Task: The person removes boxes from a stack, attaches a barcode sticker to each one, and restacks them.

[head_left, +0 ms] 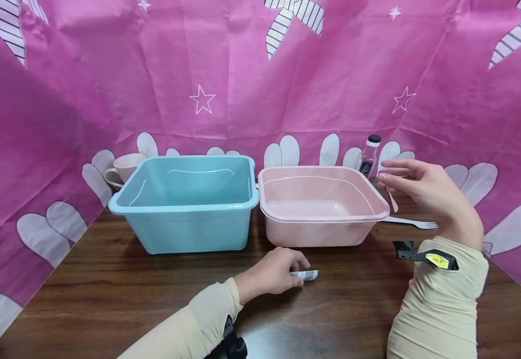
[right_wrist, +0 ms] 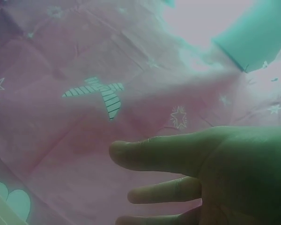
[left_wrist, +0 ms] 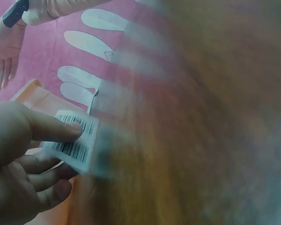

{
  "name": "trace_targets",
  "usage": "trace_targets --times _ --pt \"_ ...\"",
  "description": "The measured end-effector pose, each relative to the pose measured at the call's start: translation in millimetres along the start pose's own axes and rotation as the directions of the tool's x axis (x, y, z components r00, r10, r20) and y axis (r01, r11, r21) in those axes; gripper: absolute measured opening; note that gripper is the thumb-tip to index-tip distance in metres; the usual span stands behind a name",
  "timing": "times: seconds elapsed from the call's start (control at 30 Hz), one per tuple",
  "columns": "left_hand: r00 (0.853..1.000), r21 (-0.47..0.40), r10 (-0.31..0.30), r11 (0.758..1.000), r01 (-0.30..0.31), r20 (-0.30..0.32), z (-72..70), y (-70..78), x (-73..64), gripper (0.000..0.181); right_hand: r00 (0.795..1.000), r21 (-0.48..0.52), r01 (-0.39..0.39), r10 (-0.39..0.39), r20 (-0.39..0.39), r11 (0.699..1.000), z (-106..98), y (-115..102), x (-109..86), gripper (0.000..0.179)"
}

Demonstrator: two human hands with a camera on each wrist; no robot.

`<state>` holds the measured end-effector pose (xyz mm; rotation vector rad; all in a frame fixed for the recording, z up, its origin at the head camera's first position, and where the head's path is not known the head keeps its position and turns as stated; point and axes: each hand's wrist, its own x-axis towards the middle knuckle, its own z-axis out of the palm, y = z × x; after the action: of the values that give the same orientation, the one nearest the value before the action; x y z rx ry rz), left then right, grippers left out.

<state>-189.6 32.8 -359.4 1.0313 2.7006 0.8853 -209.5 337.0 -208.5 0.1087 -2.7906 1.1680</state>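
Note:
Low over the table in front of the pink basin (head_left: pixel 323 219), my left hand (head_left: pixel 271 271) pinches a small flat white piece (head_left: pixel 307 274). In the left wrist view this piece shows a white face with black barcodes (left_wrist: pixel 77 152), the thumb across it and the fingers behind. My right hand (head_left: pixel 426 187) is raised beyond the basin's right rim, its fingers extended and nothing between them. The right wrist view shows that hand's thumb and fingers (right_wrist: pixel 159 152) against the pink backdrop. Just below it in the head view is a slim pink utensil (head_left: pixel 393 200).
A blue basin (head_left: pixel 188 229) stands left of the pink one, with a white cup (head_left: pixel 127 165) behind its left corner. A bottle with a black cap (head_left: pixel 370 155) stands behind the pink basin's right side. A white fork (head_left: pixel 415 222) lies to its right. Pink cloth (head_left: pixel 242 75) hangs behind.

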Motion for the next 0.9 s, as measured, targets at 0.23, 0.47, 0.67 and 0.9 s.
trace_targets --times 0.23,0.47,0.67,0.9 --pt "0.999 -0.166 -0.033 0.986 0.027 -0.035 -12.8 -1.9 -8.4 0.016 0.998 -0.058 0.066 -0.067 -0.01 0.996 2.3 -6.5 0.1 0.06" --pt "0.989 -0.356 -0.058 0.934 0.007 -0.133 -32.0 -0.2 -20.5 0.013 0.995 -0.046 0.1 -0.1 -0.011 0.994 9.7 -16.7 0.6 0.055" --pt "0.965 -0.47 -0.062 0.88 -0.068 -0.256 -52.7 2.9 -32.3 0.01 0.98 -0.002 0.198 -0.198 -0.013 0.98 19.0 -25.4 4.0 0.052" --pt "0.936 -0.557 -0.12 0.826 -0.092 -0.332 -77.5 10.4 -41.9 0.017 0.974 0.04 0.22 -0.216 -0.073 0.975 35.6 -49.9 -3.0 0.043"
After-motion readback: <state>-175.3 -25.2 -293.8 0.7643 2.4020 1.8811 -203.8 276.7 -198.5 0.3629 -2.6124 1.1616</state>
